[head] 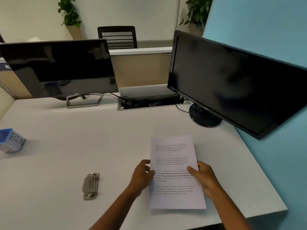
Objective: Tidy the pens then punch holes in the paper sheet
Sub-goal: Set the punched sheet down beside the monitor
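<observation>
A printed white paper sheet (174, 156) is held upright in portrait above the desk, right of centre. My left hand (142, 177) grips its left edge at mid height, thumb on the front. My right hand (203, 177) grips the right edge the same way. A grey hole punch (90, 185) lies flat on the desk, well to the left of the sheet and apart from both hands. No pens are visible. A blue-rimmed container marked BIN (11, 141) stands at the far left edge.
Two dark monitors stand at the back: one on the left (58, 68), a larger angled one on the right (232, 83) with its round base (205, 117). An open cable tray (149, 101) sits between them. The white desk (83, 138) ends at the right against a blue partition.
</observation>
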The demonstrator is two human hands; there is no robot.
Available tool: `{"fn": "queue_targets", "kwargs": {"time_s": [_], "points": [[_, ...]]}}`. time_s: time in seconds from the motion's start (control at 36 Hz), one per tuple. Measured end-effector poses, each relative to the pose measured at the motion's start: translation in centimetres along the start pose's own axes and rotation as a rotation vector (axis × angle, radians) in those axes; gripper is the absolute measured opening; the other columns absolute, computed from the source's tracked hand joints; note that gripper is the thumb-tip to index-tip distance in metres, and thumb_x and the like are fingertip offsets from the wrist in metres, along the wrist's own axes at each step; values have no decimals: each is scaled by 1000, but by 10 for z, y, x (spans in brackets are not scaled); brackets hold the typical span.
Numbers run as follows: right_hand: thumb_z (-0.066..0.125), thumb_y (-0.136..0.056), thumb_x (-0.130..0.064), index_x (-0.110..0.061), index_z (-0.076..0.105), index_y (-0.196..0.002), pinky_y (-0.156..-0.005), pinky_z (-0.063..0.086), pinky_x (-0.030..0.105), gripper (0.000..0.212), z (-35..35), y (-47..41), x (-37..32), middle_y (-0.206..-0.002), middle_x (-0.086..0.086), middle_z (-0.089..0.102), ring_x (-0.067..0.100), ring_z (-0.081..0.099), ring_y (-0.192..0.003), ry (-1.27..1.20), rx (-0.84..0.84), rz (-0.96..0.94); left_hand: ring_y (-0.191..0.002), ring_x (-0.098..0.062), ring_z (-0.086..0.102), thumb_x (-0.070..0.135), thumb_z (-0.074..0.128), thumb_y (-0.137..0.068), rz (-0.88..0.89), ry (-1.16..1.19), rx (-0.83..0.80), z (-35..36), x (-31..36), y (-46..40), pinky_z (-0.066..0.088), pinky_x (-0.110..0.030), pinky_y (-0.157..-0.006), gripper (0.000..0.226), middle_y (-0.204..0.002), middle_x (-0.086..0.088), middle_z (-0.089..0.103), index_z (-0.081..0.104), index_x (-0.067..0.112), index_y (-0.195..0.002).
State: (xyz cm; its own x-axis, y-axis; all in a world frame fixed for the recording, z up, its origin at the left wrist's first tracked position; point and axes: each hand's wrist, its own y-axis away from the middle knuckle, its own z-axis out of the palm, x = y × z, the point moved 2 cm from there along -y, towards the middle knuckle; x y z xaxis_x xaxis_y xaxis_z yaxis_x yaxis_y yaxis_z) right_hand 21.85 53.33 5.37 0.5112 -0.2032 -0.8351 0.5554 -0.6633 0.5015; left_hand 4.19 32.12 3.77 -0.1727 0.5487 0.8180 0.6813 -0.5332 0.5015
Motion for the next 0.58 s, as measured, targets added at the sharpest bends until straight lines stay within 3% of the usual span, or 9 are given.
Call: {"fn": "queue_targets", "kwargs": {"time_s": [0.14, 0.22, 0.33, 0.47, 0.58], "points": [[74, -95, -11, -18, 73, -111, -82, 65, 39, 18, -49, -13, 7, -108, -1, 79, 20, 78, -93, 63, 121, -14, -92, -18, 74, 10, 65, -99, 7, -23, -102, 54, 23, -10, 67, -31, -66, 44, -109, -2, 67, 50, 29, -135], [75, -94, -10, -17, 71, -110, -73, 64, 32, 17, -74, -24, 10, -110, 0, 78, 19, 76, -92, 94, 179, -11, -93, -18, 73, 9, 64, -99, 15, -48, -162, 83, 37, -17, 68, -37, -70, 44, -109, 0, 67, 49, 30, -134], [75, -94, -9, -13, 69, -114, -74, 63, 33, 22, -104, -40, 16, -113, 5, 76, 21, 74, -93, 180, 254, -13, -95, -20, 73, 9, 63, -99, 16, -60, -229, 117, 52, -25, 68, -35, -69, 47, -111, 1, 66, 48, 26, -140], [76, -93, -15, -15, 64, -118, -80, 64, 40, 27, -137, -54, 20, -118, 7, 74, 26, 72, -97, 288, 336, -5, -99, -20, 74, 13, 66, -98, 33, -84, -310, 152, 66, -29, 68, -35, -74, 51, -113, 4, 65, 46, 24, -144], [75, -94, -18, -18, 61, -125, -73, 59, 35, 34, -157, -61, 21, -122, 7, 73, 24, 68, -95, 384, 411, -8, -109, -23, 71, 17, 68, -96, 71, -143, -331, 172, 76, -29, 64, -42, -92, 52, -120, 1, 66, 48, 24, -143]]}}
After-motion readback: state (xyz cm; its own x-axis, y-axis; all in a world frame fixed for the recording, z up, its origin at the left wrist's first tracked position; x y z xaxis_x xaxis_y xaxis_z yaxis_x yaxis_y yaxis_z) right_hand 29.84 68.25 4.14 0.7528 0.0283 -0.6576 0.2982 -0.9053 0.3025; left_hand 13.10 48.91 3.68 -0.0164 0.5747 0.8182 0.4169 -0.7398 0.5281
